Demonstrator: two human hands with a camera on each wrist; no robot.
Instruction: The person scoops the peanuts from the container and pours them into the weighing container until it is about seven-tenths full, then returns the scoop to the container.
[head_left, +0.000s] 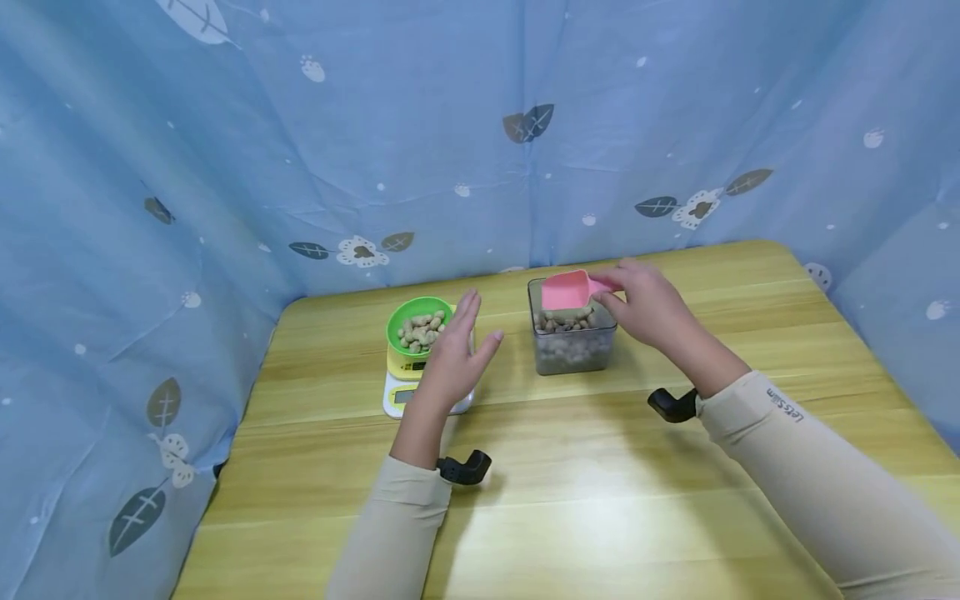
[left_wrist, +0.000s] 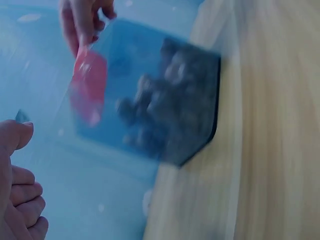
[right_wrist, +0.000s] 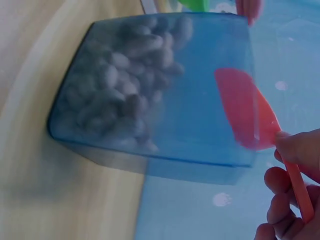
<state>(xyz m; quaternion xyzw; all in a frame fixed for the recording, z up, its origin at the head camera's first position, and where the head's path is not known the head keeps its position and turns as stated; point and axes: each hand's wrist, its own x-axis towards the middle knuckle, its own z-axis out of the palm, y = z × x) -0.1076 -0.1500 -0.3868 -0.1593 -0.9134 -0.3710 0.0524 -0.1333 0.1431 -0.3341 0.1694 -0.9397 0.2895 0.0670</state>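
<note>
My right hand pinches the handle of a pink scoop, whose bowl hangs inside the top of a clear bin. Peanuts in their shells fill the lower part of that bin, and the scoop's bowl is above them in the right wrist view. My left hand is held in the air with fingers straight and thumb apart, holding nothing. It overlaps the kitchen scale and partly hides a green bowl of peanuts standing on it.
Both the scale and the bin stand on a wooden table near its back edge. Behind the table hangs a blue curtain with leaf and flower prints. The bin is to the right of the scale, with a gap between them.
</note>
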